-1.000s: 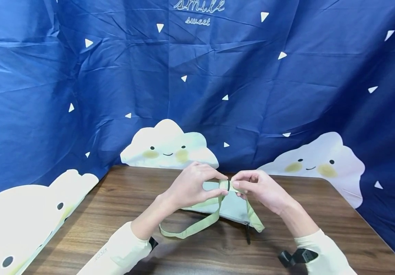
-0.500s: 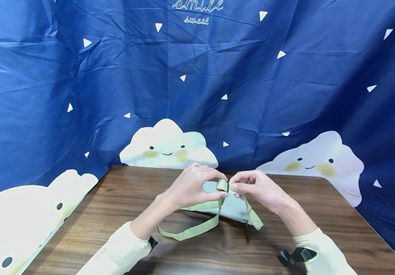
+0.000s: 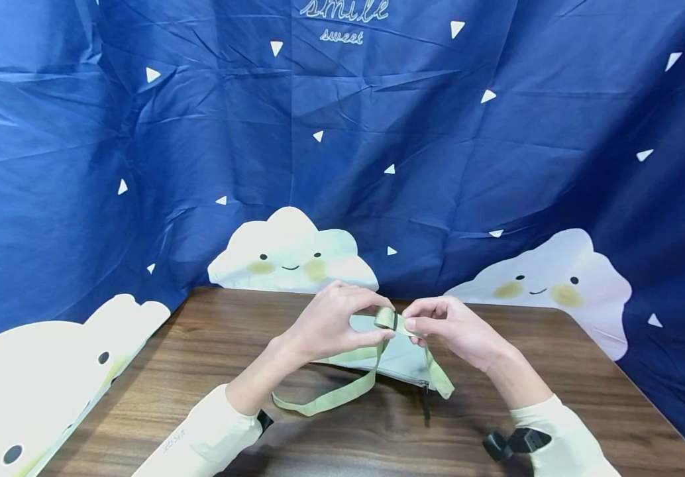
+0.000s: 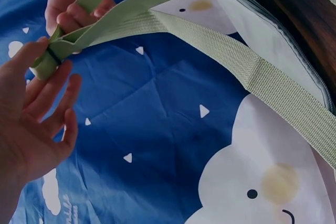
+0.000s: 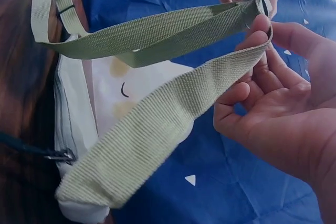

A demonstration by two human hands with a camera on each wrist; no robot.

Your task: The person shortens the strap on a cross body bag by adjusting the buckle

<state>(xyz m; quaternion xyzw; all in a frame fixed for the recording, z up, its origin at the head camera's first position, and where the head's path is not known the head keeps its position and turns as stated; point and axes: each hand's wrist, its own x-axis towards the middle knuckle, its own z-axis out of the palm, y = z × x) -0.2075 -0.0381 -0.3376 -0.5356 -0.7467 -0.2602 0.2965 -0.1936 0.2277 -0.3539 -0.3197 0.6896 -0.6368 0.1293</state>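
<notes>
A pale grey-green zippered bag (image 3: 403,361) lies on the table with a light green webbing strap (image 3: 333,399) attached. My left hand (image 3: 329,320) pinches the strap between thumb and forefinger beside a thin black strap slider (image 3: 395,322). A small loop of webbing bulges on the left side of that slider. From the right, my right hand (image 3: 457,331) pinches the webbing with thumb and fingertips, close to the slider. In the right wrist view the strap (image 5: 149,129) runs from the bag's end up to the right hand (image 5: 283,98). The right fingers partly hide the webbing there.
The brown wooden table (image 3: 211,371) carries the bag. A dark zipper pull (image 3: 426,403) hangs from the bag's near corner. Part of the strap droops in a long curve towards the left forearm. Behind stands a blue cloth backdrop (image 3: 414,132) with clouds and white triangles.
A small webbing loop has risen at the slider's left side, where the strap lay flatter. My right fingertips moved slightly left, then back right. The drooping strap shifted a little left.
</notes>
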